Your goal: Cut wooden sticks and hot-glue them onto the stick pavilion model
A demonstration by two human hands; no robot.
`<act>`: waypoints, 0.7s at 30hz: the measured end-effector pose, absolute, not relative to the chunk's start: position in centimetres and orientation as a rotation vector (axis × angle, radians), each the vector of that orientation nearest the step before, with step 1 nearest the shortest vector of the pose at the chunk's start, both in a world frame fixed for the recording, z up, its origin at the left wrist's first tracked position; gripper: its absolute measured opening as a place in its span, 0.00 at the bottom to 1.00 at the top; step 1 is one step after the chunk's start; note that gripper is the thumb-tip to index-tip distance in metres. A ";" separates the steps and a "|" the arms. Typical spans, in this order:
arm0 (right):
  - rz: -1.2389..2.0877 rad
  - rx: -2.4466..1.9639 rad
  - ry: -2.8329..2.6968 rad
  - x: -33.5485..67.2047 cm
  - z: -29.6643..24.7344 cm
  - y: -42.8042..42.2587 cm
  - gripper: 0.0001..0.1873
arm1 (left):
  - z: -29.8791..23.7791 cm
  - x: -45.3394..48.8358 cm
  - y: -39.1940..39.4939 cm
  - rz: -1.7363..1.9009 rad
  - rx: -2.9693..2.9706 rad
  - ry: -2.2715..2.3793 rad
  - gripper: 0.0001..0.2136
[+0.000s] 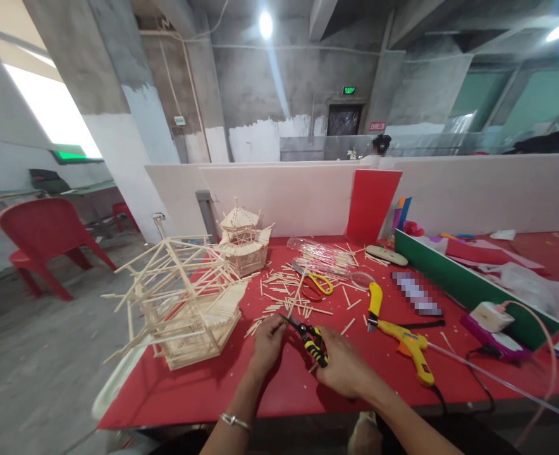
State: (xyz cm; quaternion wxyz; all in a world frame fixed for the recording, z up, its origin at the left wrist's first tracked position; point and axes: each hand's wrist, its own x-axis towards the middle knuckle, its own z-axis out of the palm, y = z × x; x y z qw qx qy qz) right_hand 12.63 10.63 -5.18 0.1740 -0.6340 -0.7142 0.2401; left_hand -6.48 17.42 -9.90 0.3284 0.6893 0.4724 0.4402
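My right hand (339, 363) grips the black-and-yellow handles of a pair of cutting pliers (313, 351), whose jaws point up and left. Close to the jaws, my left hand (266, 344) pinches a thin wooden stick (294, 302) that slants up past the jaws. Whether the jaws touch the stick I cannot tell. To the left stands a large open stick framework (191, 316) on a many-sided base. A smaller finished-looking stick pavilion (242, 243) stands behind it. Loose sticks (279, 291) lie scattered beyond my hands.
Yellow-handled scissors (321, 284) lie among the sticks. At the right are a yellow utility knife (375, 303), a yellow glue gun (410, 347) with its cord, a charger (492, 316) and a green board (469, 284). A plastic bag of sticks (322, 256) lies behind.
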 end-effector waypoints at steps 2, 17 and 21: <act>0.812 -1.756 -1.927 13.2 -4.8 10.5 0.21 | -9.8 -6.5 17.4 1.145 1.801 1.249 0.12; 1.037 -1.811 -1.768 12.8 -5.3 11.3 0.20 | -7.9 -9.0 17.3 0.887 1.855 1.635 0.10; 0.922 -1.878 -1.809 12.9 -4.7 12.5 0.19 | -7.2 -9.9 17.7 0.881 1.784 1.855 0.11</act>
